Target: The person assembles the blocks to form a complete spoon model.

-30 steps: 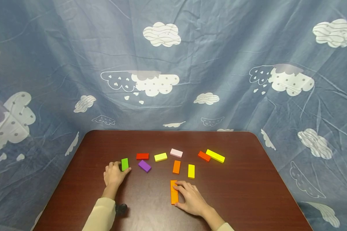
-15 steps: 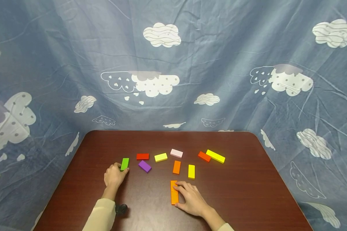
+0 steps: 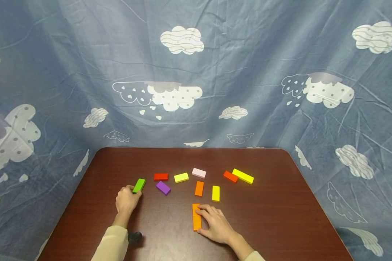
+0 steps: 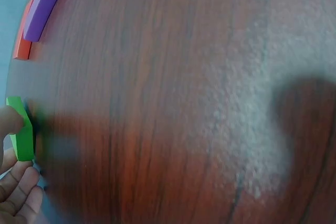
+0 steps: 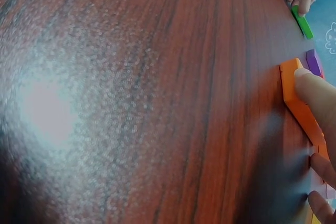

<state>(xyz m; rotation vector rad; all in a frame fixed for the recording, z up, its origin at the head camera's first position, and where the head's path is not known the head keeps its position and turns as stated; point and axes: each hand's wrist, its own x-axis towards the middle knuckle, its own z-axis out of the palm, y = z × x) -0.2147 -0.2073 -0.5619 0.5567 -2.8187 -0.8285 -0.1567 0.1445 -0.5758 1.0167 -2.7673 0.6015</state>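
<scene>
The green block (image 3: 139, 185) was left of the purple block (image 3: 163, 188), pinched narrowly by the left hand (image 3: 126, 200); the orange blocks (image 3: 196, 222) lay to the purple block's near right, gripped between spread thumb and fingers of the right hand (image 3: 216, 225).

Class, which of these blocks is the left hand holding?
The green block, pinched by the left hand: the only green one, farthest left in the head view.
</scene>
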